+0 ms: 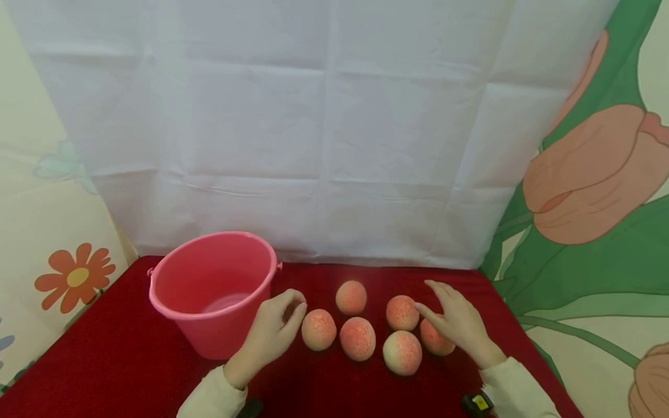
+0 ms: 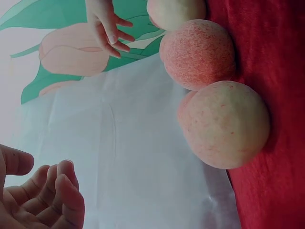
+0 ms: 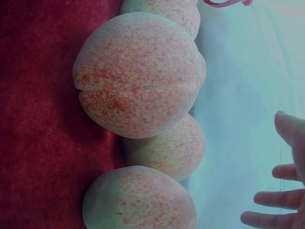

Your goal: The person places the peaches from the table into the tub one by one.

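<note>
Several pink-and-cream peaches lie grouped on a red cloth, among them a back peach point(image 1: 351, 298), a left peach point(image 1: 319, 330) and a front peach point(image 1: 402, 353). My left hand point(image 1: 273, 326) hovers between the pink bucket point(image 1: 215, 278) and the left peach, fingers loosely curled with nothing in them. At the right end of the group, my right hand point(image 1: 460, 320) is held above the rightmost peach point(image 1: 438, 342) and partly hides it. Its fingers point(image 3: 279, 198) are spread and hold nothing in the right wrist view, where a large peach point(image 3: 140, 76) shows its crease.
The bucket stands upright at the left, its inner floor visible. Red cloth point(image 1: 104, 360) covers the table. A creased white sheet point(image 1: 324, 128) hangs behind it, and flower-patterned fabric point(image 1: 590, 174) lines the sides. Dark devices sit at both wrists.
</note>
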`<state>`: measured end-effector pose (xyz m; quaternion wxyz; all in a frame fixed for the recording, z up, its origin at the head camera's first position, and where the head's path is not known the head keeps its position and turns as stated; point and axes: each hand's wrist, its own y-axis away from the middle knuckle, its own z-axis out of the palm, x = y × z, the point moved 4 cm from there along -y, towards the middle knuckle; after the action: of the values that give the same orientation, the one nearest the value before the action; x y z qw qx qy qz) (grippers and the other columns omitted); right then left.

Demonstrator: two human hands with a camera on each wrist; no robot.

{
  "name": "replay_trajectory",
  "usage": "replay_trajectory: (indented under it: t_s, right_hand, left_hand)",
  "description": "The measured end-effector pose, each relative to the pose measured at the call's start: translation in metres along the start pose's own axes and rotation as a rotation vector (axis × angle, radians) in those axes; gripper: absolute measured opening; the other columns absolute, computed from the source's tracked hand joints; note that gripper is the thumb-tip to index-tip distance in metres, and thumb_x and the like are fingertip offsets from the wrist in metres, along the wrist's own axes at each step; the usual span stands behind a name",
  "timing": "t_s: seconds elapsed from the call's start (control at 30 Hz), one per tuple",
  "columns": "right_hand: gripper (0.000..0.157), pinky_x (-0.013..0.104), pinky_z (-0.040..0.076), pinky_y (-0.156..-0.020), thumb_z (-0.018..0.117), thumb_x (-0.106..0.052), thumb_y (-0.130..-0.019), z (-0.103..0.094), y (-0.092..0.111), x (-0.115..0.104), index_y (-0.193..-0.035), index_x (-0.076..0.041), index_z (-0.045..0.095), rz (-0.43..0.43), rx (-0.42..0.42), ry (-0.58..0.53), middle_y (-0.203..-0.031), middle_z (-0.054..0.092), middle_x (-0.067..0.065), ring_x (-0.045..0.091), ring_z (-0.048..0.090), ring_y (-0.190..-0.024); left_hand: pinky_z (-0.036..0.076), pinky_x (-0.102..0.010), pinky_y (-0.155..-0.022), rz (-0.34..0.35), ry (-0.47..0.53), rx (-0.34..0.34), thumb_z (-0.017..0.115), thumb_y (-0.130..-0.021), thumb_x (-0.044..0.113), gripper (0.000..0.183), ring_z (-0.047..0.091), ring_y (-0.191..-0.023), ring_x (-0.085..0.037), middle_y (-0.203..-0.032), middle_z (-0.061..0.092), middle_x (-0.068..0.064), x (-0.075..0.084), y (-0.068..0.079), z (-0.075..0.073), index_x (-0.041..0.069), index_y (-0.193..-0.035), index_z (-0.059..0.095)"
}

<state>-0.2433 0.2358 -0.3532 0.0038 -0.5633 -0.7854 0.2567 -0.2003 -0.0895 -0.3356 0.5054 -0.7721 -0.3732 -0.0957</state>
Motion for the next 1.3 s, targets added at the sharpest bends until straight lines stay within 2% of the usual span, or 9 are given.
replay_trajectory:
  t_s: [0.17, 0.6, 0.8, 1.03, 1.17, 1.3]
  right_hand:
    - [0.055, 0.052, 0.047, -0.077, 0.063, -0.033, -0.085, 0.0, 0.0, 0.0, -0.126, 0.0, 0.048, -0.001, -0.009, -0.004, -0.123, 0.051, 0.022, 0.039, 0.052, -0.106]
    - [0.054, 0.051, 0.049, -0.072, 0.064, -0.03, -0.084, 0.002, 0.0, -0.004, -0.126, 0.001, 0.048, -0.017, -0.01, -0.012, -0.122, 0.051, 0.023, 0.039, 0.054, -0.103]
    - [0.055, 0.051, 0.049, -0.074, 0.064, -0.031, -0.085, 0.003, 0.0, -0.004, -0.126, 0.0, 0.047, -0.01, -0.02, -0.014, -0.123, 0.051, 0.023, 0.039, 0.053, -0.104]
    - [0.056, 0.051, 0.049, -0.072, 0.063, -0.033, -0.085, 0.006, -0.001, -0.003, -0.127, 0.0, 0.047, -0.012, -0.023, -0.014, -0.123, 0.051, 0.023, 0.039, 0.053, -0.104]
    - [0.056, 0.051, 0.049, -0.072, 0.063, -0.033, -0.085, 0.007, -0.002, -0.003, -0.127, 0.0, 0.047, -0.017, -0.018, -0.004, -0.122, 0.052, 0.023, 0.039, 0.053, -0.103]
    - [0.056, 0.052, 0.049, -0.072, 0.063, -0.034, -0.085, 0.009, -0.002, -0.003, -0.127, 0.0, 0.047, -0.024, -0.018, -0.002, -0.122, 0.052, 0.023, 0.039, 0.053, -0.104]
  left_hand:
    - [0.042, -0.021, -0.047, -0.016, -0.013, -0.001, 0.061, -0.081, -0.003, 0.016, 0.043, -0.054, 0.0, -0.067, 0.052, 0.012, -0.002, 0.008, -0.01, 0.013, -0.08, 0.057]
    - [0.044, -0.017, -0.047, 0.008, -0.049, 0.036, 0.066, -0.075, -0.005, 0.02, 0.047, -0.055, 0.002, -0.068, 0.055, 0.012, -0.002, 0.024, -0.042, 0.013, -0.075, 0.058]
    - [0.043, -0.015, -0.047, 0.016, -0.041, 0.077, 0.067, -0.074, -0.007, 0.021, 0.049, -0.055, 0.001, -0.068, 0.056, 0.012, 0.0, 0.032, -0.061, 0.013, -0.076, 0.06]
    - [0.041, -0.013, -0.042, 0.023, -0.032, 0.157, 0.065, -0.082, 0.003, 0.008, 0.048, -0.048, 0.001, -0.065, 0.058, 0.006, -0.002, 0.038, -0.084, 0.007, -0.077, 0.061]
    - [0.04, -0.013, -0.041, 0.02, -0.054, 0.204, 0.066, -0.079, -0.002, 0.008, 0.046, -0.046, 0.001, -0.061, 0.056, 0.006, -0.005, 0.039, -0.096, 0.004, -0.075, 0.062]
    - [0.042, -0.012, -0.042, -0.03, -0.096, 0.25, 0.068, -0.077, -0.003, 0.007, 0.049, -0.045, 0.002, -0.06, 0.057, 0.004, -0.008, 0.043, -0.108, 0.001, -0.073, 0.063]
